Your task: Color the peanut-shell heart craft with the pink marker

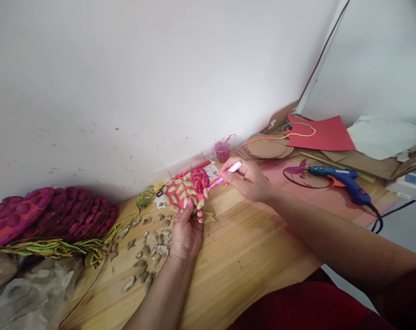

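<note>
In my left hand point(188, 231) I grip a red disc point(185, 191) by its near edge, thumb on top. Peanut shells cover the disc; those at its upper right are painted magenta, the others are plain tan. My right hand point(246, 179) pinches a paintbrush point(232, 168) with a white handle and a pink lower part. The brush tip is at the disc's right edge, by the painted shells. Behind the disc, against the wall, stands a plastic cup point(222, 150) of magenta paint. Loose peanut shells point(155, 238) lie left of my left hand.
A stack of magenta shell-covered discs point(53, 213) with yellow-green cords point(57, 246) leans at the left, beside plastic bags point(32, 293). On the right are a blue glue gun point(345, 178), red paper point(320, 133), cardboard discs point(268, 146) and a power strip point(412, 181). The wall rises behind.
</note>
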The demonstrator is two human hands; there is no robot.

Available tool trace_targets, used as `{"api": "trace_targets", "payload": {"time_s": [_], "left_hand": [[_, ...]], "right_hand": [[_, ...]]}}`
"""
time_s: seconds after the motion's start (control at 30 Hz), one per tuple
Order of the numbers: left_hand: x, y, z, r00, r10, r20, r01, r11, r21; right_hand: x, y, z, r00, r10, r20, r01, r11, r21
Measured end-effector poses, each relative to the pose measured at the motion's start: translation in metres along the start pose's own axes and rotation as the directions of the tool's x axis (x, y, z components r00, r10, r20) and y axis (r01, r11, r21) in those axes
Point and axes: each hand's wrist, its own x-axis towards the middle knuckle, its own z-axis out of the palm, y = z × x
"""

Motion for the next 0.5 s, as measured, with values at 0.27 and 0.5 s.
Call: {"api": "trace_targets", "payload": {"time_s": [0.27, 0.5], "left_hand": [[0.0004, -0.0003, -0.0005, 1.0, 0.009, -0.012, -0.009, 1.0, 0.003], [0.0009, -0.0015, -0.0008, 0.999, 0.028, -0.024, -0.028, 1.0, 0.012]], "right_hand": [[-0.0002, 0.0016, 0.0001, 1.0, 0.016, -0.005, -0.016, 1.0, 0.017], [-0.0011, 0.0033, -0.0011, 0.998, -0.02, -0.056, 0.015, 0.997, -0.081]]}}
